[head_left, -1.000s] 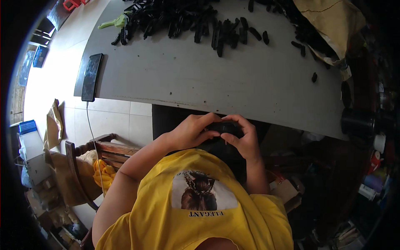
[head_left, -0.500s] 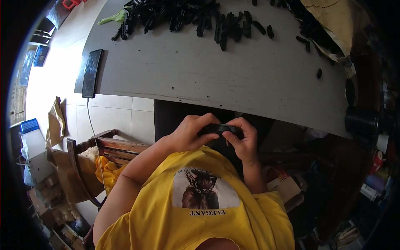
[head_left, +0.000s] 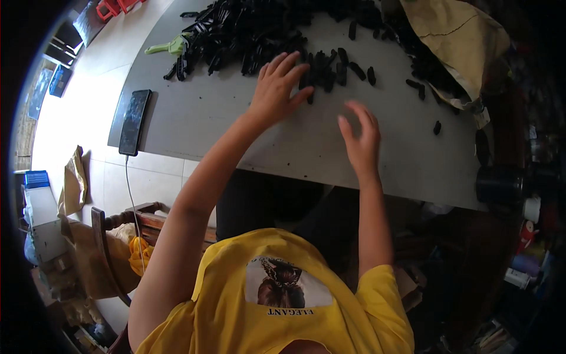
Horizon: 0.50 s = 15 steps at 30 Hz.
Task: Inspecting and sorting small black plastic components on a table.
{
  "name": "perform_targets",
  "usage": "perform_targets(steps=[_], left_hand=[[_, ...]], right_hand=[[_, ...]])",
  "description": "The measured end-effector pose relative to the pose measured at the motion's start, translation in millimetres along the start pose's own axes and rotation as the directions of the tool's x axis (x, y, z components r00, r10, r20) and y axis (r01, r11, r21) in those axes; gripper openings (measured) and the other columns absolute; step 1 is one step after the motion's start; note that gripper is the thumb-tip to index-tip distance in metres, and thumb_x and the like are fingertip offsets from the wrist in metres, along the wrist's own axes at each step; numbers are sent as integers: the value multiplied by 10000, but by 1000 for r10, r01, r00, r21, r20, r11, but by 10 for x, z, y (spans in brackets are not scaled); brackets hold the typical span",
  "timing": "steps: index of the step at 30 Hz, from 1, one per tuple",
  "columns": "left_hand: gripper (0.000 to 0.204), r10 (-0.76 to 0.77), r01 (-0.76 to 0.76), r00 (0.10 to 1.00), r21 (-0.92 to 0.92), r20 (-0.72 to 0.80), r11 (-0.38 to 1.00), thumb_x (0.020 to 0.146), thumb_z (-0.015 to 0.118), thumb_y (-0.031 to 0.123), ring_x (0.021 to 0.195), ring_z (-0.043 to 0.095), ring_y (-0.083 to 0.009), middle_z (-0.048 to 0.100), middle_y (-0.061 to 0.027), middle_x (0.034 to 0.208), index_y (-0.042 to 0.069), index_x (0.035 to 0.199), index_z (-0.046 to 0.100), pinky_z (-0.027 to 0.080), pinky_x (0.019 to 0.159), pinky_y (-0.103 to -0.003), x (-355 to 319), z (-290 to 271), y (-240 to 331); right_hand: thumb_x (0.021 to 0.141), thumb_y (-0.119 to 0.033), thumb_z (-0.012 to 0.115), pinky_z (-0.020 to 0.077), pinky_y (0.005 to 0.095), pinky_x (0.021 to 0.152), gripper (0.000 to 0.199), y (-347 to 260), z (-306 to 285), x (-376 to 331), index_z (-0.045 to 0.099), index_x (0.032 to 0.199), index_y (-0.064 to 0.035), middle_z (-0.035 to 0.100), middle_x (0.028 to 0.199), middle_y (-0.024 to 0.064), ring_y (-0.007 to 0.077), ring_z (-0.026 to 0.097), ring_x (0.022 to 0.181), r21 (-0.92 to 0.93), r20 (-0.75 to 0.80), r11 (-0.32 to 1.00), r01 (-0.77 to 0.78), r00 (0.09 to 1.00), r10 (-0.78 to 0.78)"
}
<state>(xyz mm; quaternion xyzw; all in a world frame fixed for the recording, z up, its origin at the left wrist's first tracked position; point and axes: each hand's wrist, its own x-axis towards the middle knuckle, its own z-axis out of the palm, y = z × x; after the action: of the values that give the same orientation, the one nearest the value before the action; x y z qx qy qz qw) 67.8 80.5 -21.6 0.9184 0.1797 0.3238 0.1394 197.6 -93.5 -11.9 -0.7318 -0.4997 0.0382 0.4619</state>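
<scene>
A big heap of small black plastic pieces (head_left: 236,35), long and narrow, covers the far side of the grey table (head_left: 236,144). At the near edge of that heap my left hand (head_left: 276,88) reaches out with its fingers spread, its fingertips over or touching a few loose black pieces (head_left: 323,71); I cannot tell which. Further right, above bare tabletop, my right hand (head_left: 362,138) is raised, thumb and fingers apart and slightly blurred. Nothing shows in either hand.
Left on the table lies a dark phone (head_left: 135,122) with a white cable. A light green plastic tool (head_left: 170,45) pokes out of the heap. An open brown paper sack (head_left: 457,41) with more black pieces lies at the far right. A wooden chair (head_left: 101,242) stands lower left.
Both hands were together over my lap, holding a dark oblong piece. Now they are apart and reach forward over the table, and that piece is no longer in them.
</scene>
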Motion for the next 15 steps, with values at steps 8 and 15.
perform_targets(steps=[8,15], left_hand=[[588,-138,120,988,224,67,967,804,566,476,1305,289,-377,392,-78,1396,167,1296,475,223,1031,-566,216,454,-287],[613,-107,80,984,186,140,979,816,564,420,1326,253,-371,366,-99,1412,102,1323,436,214,1046,-523,-241,159,43]], right_hand=[[900,-378,502,358,440,971,438,494,808,854,484,1293,-186,446,1329,173,375,423,1191,-506,18,853,125,991,-134],[911,-347,491,312,430,1004,494,324,695,306,420,1327,-91,417,1359,159,337,418,1212,-297,59,926,231,973,-224]])
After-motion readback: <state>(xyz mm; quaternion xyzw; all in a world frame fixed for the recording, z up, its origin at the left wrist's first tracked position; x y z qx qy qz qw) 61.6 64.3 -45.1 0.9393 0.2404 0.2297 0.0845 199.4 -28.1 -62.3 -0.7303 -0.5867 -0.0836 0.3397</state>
